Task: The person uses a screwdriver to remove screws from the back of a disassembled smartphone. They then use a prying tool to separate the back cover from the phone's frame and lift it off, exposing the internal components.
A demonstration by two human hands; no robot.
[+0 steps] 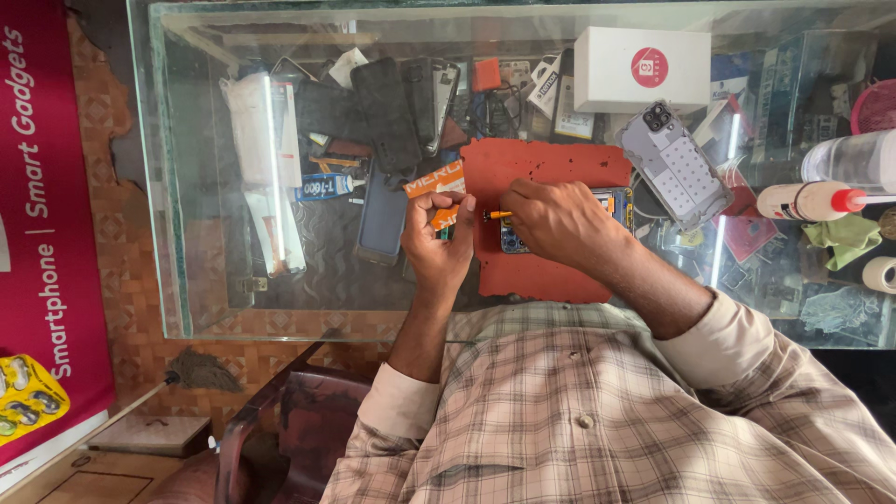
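Your left hand [437, 238] curls its fingers around a small orange card packet [439, 187], thumb pressed on its face. Your right hand [558, 219] pinches a thin yellow-handled screwdriver [498, 216] between thumb and fingertips, tip pointing at the left hand. Under the right hand an opened smartphone with a blue frame [611, 201] lies on the red rubber mat [551, 163] atop the glass counter [233, 308]. A grey phone back cover [677, 168] lies just beside the mat.

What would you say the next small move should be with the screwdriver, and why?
Probably lower the screwdriver tip to the opened phone on the red mat. The right hand holds it level above the mat, while the left hand grips an orange card.
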